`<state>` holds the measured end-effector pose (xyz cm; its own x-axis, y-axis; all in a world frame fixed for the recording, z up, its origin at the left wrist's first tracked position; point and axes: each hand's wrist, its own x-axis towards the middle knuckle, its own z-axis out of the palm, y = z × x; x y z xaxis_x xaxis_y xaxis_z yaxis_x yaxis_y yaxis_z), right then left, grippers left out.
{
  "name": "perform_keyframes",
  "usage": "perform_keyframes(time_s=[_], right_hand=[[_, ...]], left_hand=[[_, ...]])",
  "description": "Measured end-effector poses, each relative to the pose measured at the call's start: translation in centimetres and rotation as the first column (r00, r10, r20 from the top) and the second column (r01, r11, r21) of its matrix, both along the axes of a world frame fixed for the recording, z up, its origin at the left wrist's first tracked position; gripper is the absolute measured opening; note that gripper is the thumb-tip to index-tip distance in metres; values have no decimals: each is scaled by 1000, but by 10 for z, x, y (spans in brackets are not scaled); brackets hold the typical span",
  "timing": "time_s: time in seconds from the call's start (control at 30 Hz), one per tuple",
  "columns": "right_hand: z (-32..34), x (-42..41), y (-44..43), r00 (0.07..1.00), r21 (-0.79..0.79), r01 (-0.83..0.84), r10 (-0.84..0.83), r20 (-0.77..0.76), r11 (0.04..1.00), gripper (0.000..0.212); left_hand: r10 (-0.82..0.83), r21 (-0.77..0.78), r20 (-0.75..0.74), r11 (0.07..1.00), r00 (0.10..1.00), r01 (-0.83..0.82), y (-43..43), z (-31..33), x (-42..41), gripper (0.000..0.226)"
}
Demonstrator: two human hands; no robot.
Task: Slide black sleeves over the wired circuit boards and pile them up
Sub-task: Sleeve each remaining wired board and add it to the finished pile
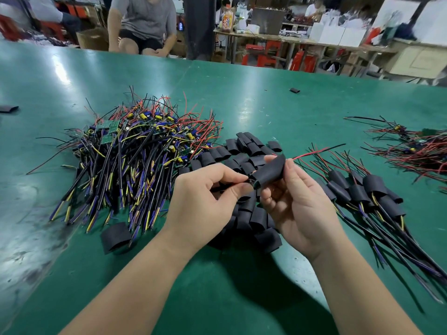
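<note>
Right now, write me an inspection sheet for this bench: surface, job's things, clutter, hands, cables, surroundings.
Surface: green table, scuffed and smudged at the near left.
Job's things: bare wired boards heaped at left; loose black sleeves in the middle; sleeved boards piled at right; more bare boards far right.
Clutter: stray sleeve at the far middle, another sleeve at the left edge.
Hands: left hand pinches the held board at the sleeve's mouth; right hand grips the held sleeve.
Cables: red lead sticks out of the held sleeve's far end.
Surroundings: seated person, red stools, white boxes beyond the table.
</note>
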<state>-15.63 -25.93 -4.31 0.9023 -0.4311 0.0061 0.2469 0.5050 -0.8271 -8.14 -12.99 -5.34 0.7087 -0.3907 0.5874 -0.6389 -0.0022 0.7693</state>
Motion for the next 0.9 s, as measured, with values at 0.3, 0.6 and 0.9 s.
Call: perform_keyframes(time_s=[0.3,0.6,0.9], right_hand=[[-6,3,3,991,-137,51,-68,-119,989,14],[-9,4,5,991,-91,16,-28,-129,996,16],[-13,5,8,995,-103,26,-36,-97,994,49]], left_hand=[[75,191,178,975,981,-109,1,-1,-1,9],[143,225,234,954,962,-197,2,-1,0,8],[229,195,350,931,908,-310,3,-1,-3,7]])
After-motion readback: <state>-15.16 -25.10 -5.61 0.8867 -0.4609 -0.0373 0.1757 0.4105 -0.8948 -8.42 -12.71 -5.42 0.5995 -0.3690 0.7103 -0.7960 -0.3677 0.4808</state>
